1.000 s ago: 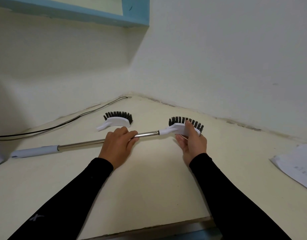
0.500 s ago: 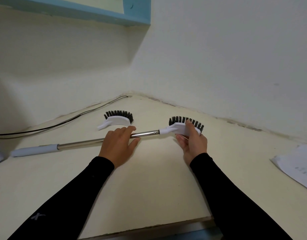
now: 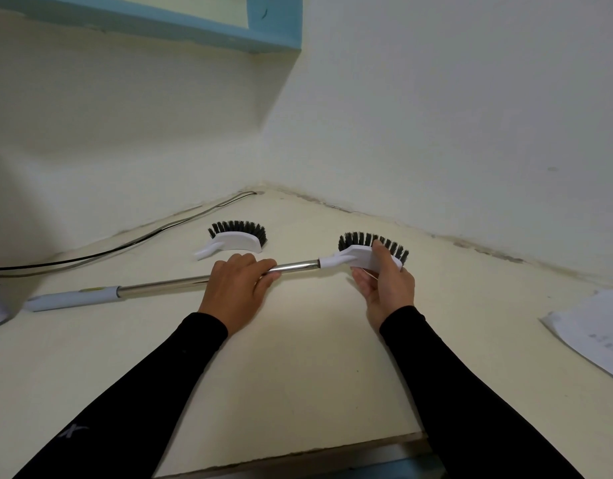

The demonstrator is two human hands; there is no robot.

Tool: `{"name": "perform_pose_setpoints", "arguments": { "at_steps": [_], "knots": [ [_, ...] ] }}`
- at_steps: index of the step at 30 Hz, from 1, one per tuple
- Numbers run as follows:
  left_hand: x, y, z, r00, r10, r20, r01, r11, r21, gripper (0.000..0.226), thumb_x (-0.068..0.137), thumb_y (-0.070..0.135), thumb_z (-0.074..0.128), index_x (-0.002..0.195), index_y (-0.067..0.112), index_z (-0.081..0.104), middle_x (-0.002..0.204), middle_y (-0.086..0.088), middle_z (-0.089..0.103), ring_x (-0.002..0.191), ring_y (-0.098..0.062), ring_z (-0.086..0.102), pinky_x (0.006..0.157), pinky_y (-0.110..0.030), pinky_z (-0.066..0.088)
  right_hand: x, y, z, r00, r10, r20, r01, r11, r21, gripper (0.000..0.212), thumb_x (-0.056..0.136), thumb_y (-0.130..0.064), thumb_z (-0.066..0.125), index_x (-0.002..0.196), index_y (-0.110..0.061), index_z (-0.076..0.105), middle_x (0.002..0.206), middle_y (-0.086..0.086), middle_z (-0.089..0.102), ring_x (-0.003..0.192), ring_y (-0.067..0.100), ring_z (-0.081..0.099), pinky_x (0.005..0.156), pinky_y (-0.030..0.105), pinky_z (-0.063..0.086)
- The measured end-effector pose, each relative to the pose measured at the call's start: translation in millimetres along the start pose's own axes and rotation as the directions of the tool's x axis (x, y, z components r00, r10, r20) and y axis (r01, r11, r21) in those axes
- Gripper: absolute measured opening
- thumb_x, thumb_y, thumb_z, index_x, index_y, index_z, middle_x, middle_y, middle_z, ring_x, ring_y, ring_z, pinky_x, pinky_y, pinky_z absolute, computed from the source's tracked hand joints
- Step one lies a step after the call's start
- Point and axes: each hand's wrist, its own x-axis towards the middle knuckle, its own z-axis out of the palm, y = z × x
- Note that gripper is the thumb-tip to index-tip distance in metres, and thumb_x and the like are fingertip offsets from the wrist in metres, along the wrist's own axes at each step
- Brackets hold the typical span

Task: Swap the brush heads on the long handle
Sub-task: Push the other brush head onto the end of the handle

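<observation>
Cream table (image 3: 298, 375) first: the long handle (image 3: 166, 283) lies across it, grey grip far left. Left hand (image 3: 236, 288) is wrapped around the steel shaft, right hand (image 3: 384, 285) closed on the attached brush head (image 3: 360, 254). Basically nothing's shifted in the last second (head's still seated), so the pull-off hasn't started. The spare brush head (image 3: 237, 238) waits just beyond the shaft.

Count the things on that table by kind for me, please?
Brush heads: 2 (attached brush head, spare brush head)
Long handle: 1
Black cable: 1
Paper sheet: 1
Total: 5
</observation>
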Motion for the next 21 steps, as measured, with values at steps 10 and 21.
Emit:
{"name": "perform_pose_setpoints", "arguments": {
  "at_steps": [10, 21],
  "knots": [
    [1.6, -2.8, -0.7, 0.999, 0.046, -0.029, -0.047, 0.998, -0.048, 0.021, 0.093, 0.037, 0.056, 0.095, 0.023, 0.071, 0.075, 0.004, 0.060, 0.074, -0.026, 0.056, 0.065, -0.042, 0.043, -2.3, -1.1, 1.5, 1.000, 0.002, 0.001, -0.002, 1.000, -0.008, 0.046, 0.088, -0.036, 0.084, 0.120, -0.006, 0.066, 0.098, 0.009, 0.076, 0.063, 0.017, 0.074, 0.072, 0.030, 0.066],
    [-0.1, 3.2, 2.6, 0.998, -0.038, 0.058, 0.035, 0.997, 0.063, 0.036, 0.098, 0.050, 0.039, 0.117, 0.026, 0.059, 0.090, 0.004, 0.069, 0.086, -0.026, 0.062, 0.074, -0.039, 0.039, -0.8, 1.1, 0.7, 1.000, -0.001, -0.009, 0.001, 1.000, -0.006, 0.046, 0.087, -0.036, 0.085, 0.116, -0.005, 0.069, 0.088, 0.007, 0.075, 0.060, 0.017, 0.072, 0.066, 0.027, 0.063]
  ]
}}
